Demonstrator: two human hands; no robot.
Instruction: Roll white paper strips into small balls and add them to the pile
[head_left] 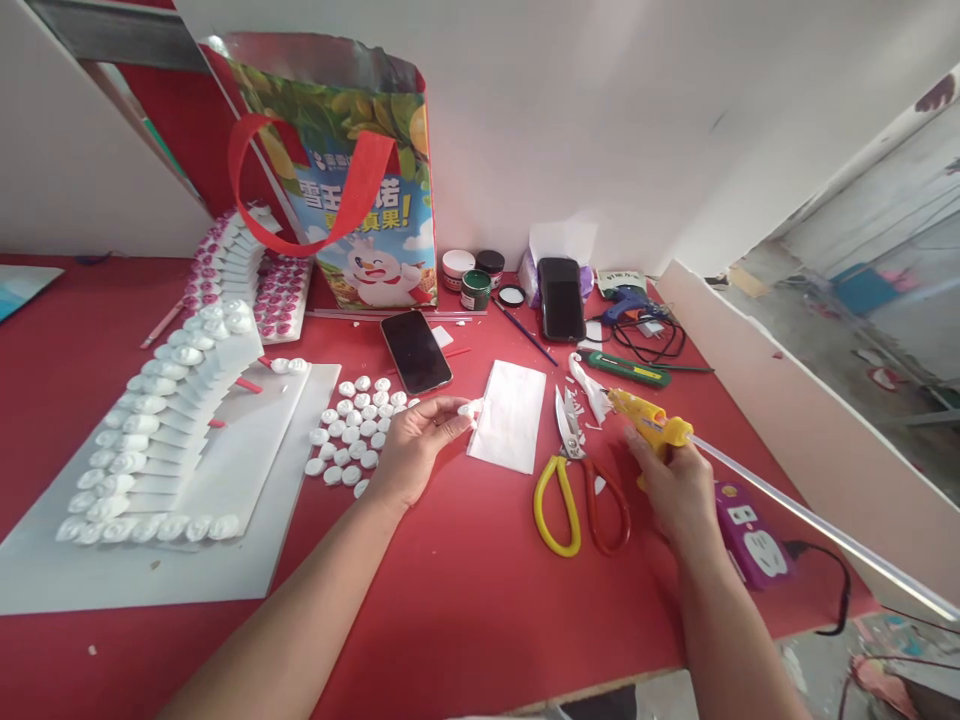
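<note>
Rosette (471,409), small & white, sits b/w thumb & fingertips of L hand (420,440): pinch closed on it, other fingers loosely curled. It's held by the L edge of a folded white sheet (510,415) on the red table (465,600); can't tell if it touches the sheet.

R hand (679,480) wrapped round yellow glue gun (637,407), mostly closed on the grip; trigger hidden, so can't tell if pressed. Nozzle points L, right by a twisted white piece (592,390), contact unclear. Long clear glue stick (817,525) runs out the back, passing above purple power strip (754,535).

B/w the hands: scissors (574,450), blades pointing away, one yellow & one red handle, w/ white scraps (572,405) at the blades. Loose rosettes (352,435) lie grouped just L of L hand. Further L, stepped white model (184,430) edged w/ same type of rosettes, on a white board (217,590).

Beyond the hands: phone (417,350) flat, a 2nd dark phone (562,300) leaning nr the wall, green cutter (626,368), paint jars (475,288), printed bag (375,200) w/ red handles, upright at back.
</note>
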